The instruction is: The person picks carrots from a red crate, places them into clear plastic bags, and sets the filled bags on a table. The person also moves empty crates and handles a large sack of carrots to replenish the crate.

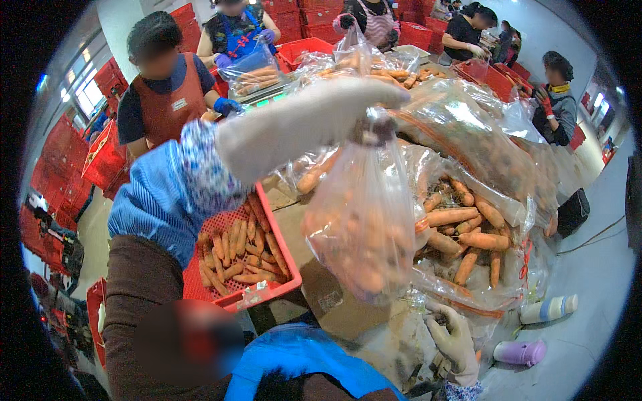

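Note:
My left hand (351, 108), in a white glove partly blurred, stretches across the view and grips the gathered neck of a clear plastic bag (358, 225). The bag hangs full of carrots over a cardboard sheet (328, 295). At lower right is my right hand (453, 341), in a pale glove with fingers curled; whether it pinches anything cannot be made out. It sits just below the rim of a large open plastic sack, where loose carrots (466, 228) with dirt on them lie piled. Beneath my left forearm, a red plastic crate (288, 288) holds several carrots.
Full clear sacks of carrots (471, 125) cover the right and far table. Two bottles, one white and blue (549, 309), one purple (520, 353), lie at the right. A person in a red-brown apron (168, 100) stands at left; other people work beyond. Red crates (316, 25) are stacked behind.

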`<state>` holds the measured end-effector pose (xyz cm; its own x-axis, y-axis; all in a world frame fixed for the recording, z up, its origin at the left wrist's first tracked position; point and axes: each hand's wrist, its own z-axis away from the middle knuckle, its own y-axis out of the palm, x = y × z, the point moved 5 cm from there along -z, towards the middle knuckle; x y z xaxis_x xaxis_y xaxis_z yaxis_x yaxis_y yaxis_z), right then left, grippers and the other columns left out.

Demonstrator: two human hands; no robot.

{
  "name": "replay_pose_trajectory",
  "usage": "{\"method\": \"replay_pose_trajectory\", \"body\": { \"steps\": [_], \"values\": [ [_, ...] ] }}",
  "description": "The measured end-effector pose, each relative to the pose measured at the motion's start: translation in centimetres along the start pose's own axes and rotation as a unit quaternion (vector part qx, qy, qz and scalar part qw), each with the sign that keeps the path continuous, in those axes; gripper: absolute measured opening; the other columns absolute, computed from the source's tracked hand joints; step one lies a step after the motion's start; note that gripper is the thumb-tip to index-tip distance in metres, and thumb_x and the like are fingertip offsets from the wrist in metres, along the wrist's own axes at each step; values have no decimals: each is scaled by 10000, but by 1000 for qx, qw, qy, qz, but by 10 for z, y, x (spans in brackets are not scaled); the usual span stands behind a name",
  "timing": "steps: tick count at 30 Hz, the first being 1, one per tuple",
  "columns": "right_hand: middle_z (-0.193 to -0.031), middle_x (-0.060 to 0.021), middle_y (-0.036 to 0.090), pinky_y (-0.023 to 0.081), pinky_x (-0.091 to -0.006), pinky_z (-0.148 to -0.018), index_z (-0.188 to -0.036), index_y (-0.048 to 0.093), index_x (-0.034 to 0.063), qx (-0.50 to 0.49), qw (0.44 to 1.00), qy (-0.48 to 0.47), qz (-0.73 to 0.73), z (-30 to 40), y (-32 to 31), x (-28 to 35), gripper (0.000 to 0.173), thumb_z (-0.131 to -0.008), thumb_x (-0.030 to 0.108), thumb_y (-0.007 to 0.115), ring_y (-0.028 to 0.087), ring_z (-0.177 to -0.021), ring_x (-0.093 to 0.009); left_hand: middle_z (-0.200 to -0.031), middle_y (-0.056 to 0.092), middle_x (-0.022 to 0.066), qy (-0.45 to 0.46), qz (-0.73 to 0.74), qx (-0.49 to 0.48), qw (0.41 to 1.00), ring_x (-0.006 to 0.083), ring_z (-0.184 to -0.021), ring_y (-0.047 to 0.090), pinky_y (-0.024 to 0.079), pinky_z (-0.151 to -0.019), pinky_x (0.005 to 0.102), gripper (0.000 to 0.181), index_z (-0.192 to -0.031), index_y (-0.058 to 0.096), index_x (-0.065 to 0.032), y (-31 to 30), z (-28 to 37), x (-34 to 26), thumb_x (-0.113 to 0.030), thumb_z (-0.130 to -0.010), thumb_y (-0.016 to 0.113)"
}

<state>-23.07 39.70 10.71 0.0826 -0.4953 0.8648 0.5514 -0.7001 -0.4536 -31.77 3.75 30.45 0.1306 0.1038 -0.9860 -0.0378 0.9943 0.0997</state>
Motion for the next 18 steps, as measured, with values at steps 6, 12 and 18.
{"method": "replay_pose_trajectory", "body": {
  "steps": [6,12,18],
  "values": [
    [-907,-53,688,502,-251,-766,-1144,645,-26,-46,998,33,7,-10,-3,4,288,-870,64,662,633,-842,-104,-925,649,121,168,-12,-114,979,200,-786,644,569,-654,295,452,-1173,540,-19,-91,-80,-88,-308,-868,709],
    [-1027,-103,686,497,-308,-840,-1243,598,43,-2,991,116,67,-32,9,-4,380,-904,199,668,636,-944,-174,-931,659,160,280,-2,-203,938,213,-793,650,569,-684,295,520,-1224,501,4,-191,-167,-123,-308,-863,710],
    [-1065,-80,673,486,-301,-857,-1155,636,29,4,962,260,-82,-64,30,23,265,-908,125,628,607,-977,-163,-975,676,101,165,17,-338,926,207,-872,624,506,-732,369,377,-1149,600,-64,-300,-276,-18,-342,-897,639]
  ]
}}
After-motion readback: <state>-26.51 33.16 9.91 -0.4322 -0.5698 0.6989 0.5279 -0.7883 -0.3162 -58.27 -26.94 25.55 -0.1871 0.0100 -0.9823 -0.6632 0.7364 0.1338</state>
